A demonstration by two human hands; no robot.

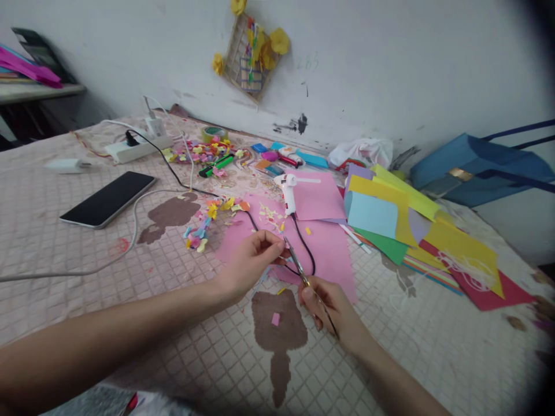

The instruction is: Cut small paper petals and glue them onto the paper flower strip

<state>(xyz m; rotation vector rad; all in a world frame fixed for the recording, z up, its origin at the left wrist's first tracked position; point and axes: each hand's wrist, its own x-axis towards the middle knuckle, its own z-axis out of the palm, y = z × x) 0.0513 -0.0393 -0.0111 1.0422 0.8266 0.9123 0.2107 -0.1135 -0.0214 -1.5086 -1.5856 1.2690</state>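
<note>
My right hand [332,303] is closed round a pair of slim metal scissors [297,263], whose blades point up and to the left. Their tips reach close to the fingertips of my left hand [260,254], which is closed in a pinch; whatever it pinches is too small to make out. Beneath both hands lies a pink paper sheet [333,260] strewn with small yellow paper scraps [271,216]. A white glue gun [288,193] stands on it just beyond my fingers, its black cord looping down behind the scissors. A small pink scrap [276,319] is nearer me.
Left of the hands lie a strand of colourful paper pieces [203,225] and a phone [108,199]. Farther back are a green cutter [217,166], a tape roll [214,134] and a power strip [139,149]. Coloured paper sheets [381,216] and a blue bag [472,167] are at the right.
</note>
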